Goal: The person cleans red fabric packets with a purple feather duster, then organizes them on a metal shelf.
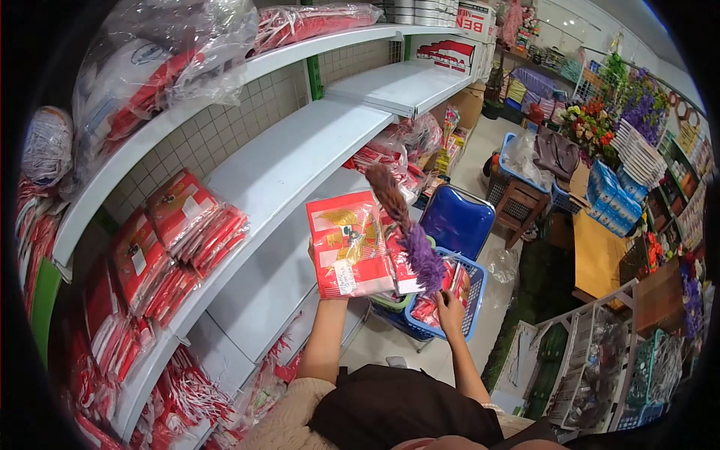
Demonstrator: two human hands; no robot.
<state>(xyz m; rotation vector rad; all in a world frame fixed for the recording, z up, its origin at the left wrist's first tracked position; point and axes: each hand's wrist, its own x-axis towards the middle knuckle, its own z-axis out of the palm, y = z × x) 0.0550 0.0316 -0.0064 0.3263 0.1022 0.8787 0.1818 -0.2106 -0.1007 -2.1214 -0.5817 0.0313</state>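
In my left hand (313, 253), mostly hidden behind it, is a flat red-and-white plastic packet (349, 244) with a gold eagle emblem and a white label. My right hand (451, 315) is closed round the lower end of a fluffy duster (421, 259), purple near the hand and brown at its tip. The duster slants up and left, its head overlapping the packet's right edge. Beyond the hands stands a blue plastic basket (477, 300) with more red-and-white packets (456, 281) in it.
White metal shelves (281, 142) run along the left, with stacked red packets (180, 217) at the near end. A blue chair (459, 217) stands behind the basket. On the right are a wooden table (598, 251), crates (592, 360) and artificial flowers (589, 124).
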